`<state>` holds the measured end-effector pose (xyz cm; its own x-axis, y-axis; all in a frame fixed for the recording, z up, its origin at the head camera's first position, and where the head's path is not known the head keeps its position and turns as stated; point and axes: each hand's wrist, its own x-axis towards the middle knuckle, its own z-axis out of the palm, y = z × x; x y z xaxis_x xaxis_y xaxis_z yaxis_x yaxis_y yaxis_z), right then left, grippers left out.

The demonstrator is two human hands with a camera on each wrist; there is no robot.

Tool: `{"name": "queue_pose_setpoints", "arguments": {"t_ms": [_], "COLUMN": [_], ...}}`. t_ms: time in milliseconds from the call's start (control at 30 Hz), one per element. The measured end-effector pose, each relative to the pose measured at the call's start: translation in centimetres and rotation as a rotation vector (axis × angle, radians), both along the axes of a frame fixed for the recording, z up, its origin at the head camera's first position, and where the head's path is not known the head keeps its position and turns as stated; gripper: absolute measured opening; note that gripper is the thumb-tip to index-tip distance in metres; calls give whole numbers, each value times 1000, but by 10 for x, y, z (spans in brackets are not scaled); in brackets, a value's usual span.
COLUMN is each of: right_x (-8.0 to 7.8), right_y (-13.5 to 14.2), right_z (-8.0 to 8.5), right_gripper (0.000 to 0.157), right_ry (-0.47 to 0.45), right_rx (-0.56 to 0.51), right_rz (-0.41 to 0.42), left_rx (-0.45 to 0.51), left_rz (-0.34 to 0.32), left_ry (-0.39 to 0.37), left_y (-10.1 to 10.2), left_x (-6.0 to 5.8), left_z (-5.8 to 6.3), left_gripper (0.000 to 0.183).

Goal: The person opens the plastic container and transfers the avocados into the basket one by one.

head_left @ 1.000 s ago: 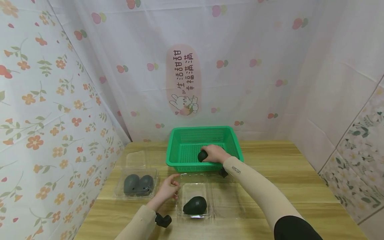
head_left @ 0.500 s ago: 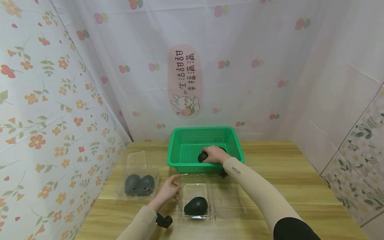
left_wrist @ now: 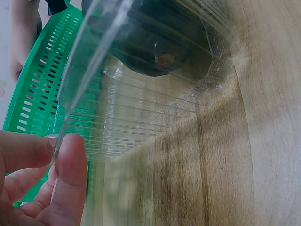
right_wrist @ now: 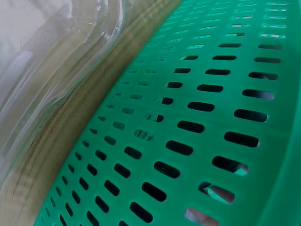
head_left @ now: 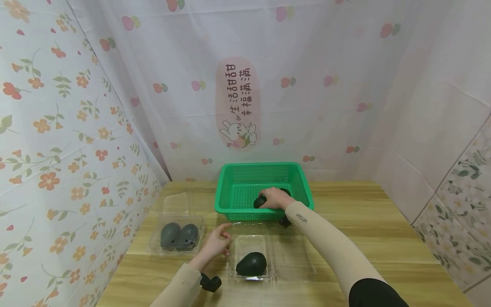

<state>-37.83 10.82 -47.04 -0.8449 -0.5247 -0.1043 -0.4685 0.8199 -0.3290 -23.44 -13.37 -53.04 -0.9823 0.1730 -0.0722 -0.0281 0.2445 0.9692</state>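
Observation:
My right hand (head_left: 275,198) reaches over the front rim of the green basket (head_left: 220,187) and grips a dark avocado (head_left: 259,202) inside it. Behind that hand the edge of another avocado (head_left: 285,191) peeks out. In the right wrist view the slotted basket wall (right_wrist: 188,108) hides most of the hand. My left hand (head_left: 217,243) pinches the rim of a clear plastic box (head_left: 249,241) between thumb and finger, as the left wrist view shows. One avocado (head_left: 251,264) lies in the near half of this box, whose clear lid (head_left: 293,258) is folded out to the right.
Left of my left hand stands another clear box (head_left: 153,245) holding two avocados (head_left: 179,236) side by side, its lid (head_left: 176,204) raised at the back. The wooden table (head_left: 353,230) ends at a patterned curtain (head_left: 184,106) behind the basket.
The avocado in my right hand sits slightly lower in the basket, and the edge of another avocado has come into sight behind the hand. My left hand keeps its place at the box.

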Motion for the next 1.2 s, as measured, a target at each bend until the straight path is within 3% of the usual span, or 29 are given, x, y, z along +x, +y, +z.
{"name": "queue_pose_setpoints", "arguments": {"t_ms": [400, 667, 900, 1200], "right_x": [-2, -3, -5, -7], "right_y": [-2, 0, 0, -1], "right_z": [-2, -3, -6, -8], "right_gripper": [54, 53, 53, 54], "right_ry": [-37, -55, -75, -88], "right_rx": [38, 40, 42, 55], "right_rz": [-23, -30, -32, -34], "left_rx": [-4, 9, 34, -11], "left_rz": [-7, -11, -41, -8], "left_ry": [1, -9, 36, -10], "left_y": [-1, 1, -2, 1], "left_x": [-2, 2, 2, -1], "left_z": [-3, 2, 0, -2], "left_gripper": [51, 50, 48, 51]}}
